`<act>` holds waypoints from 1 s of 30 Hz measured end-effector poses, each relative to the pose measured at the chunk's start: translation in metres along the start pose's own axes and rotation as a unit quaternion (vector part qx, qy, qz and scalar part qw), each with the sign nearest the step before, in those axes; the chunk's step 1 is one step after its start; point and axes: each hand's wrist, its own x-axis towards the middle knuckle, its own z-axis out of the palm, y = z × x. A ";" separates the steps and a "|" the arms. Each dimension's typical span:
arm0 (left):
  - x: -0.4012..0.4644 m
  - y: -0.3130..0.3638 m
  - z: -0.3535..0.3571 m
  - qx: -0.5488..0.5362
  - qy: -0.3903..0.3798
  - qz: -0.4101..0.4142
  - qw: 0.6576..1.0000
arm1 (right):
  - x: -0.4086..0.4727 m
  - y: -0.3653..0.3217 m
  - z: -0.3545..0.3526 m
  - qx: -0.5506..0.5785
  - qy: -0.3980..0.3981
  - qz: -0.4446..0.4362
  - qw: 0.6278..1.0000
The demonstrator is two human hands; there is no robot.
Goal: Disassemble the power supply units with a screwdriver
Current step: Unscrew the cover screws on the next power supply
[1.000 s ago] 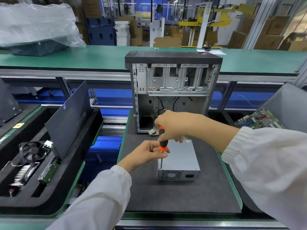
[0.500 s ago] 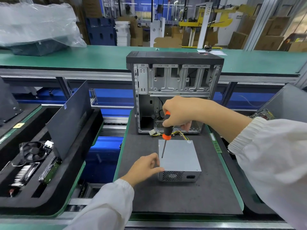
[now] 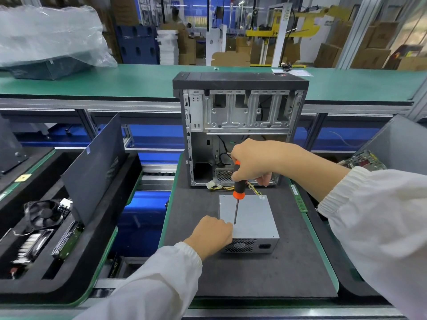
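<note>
This is a factory floor set up as an electronics teardown line. Long green-topped desks [image 3: 138,82] run across it, foam-lined trays [image 3: 69,269] hold pulled computer parts, and stacked cardboard boxes [image 3: 369,56] and yellow machinery [image 3: 288,31] fill the background.

Can't really see the left hand's [image 3: 211,235] fingertips, they're tucked against the PSU's [image 3: 250,218] near-left corner. The right hand [image 3: 253,161] covers the top of the screwdriver [image 3: 238,184] handle. Whether the tip is actually in a screw is too small to tell. Both sleeves run off the bottom edge.
</note>
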 end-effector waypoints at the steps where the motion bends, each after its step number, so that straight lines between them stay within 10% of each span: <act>1: 0.000 0.000 0.001 -0.024 0.003 -0.014 1.000 | 0.000 0.001 0.001 0.002 0.004 0.000 1.000; 4: -0.002 -0.010 0.009 -0.234 0.035 -0.102 0.966 | 0.001 0.006 0.006 0.050 0.035 -0.005 0.998; 9: -0.020 -0.045 0.046 -0.593 0.058 -0.278 0.753 | 0.010 0.029 0.036 0.264 0.082 0.031 0.960; 14: -0.040 -0.040 0.097 -0.719 0.079 -0.322 0.611 | 0.012 0.048 0.117 0.638 -0.002 0.078 0.766; 17: -0.047 -0.030 0.110 -0.698 0.126 -0.304 0.636 | 0.012 0.048 0.160 0.708 -0.038 0.089 0.700; 23: -0.058 -0.008 0.117 -0.560 0.245 -0.191 0.768 | 0.009 0.038 0.197 0.707 -0.014 0.092 0.701; 30: -0.059 -0.009 0.119 -0.565 0.231 -0.181 0.772 | 0.011 0.034 0.211 0.669 0.064 0.130 0.729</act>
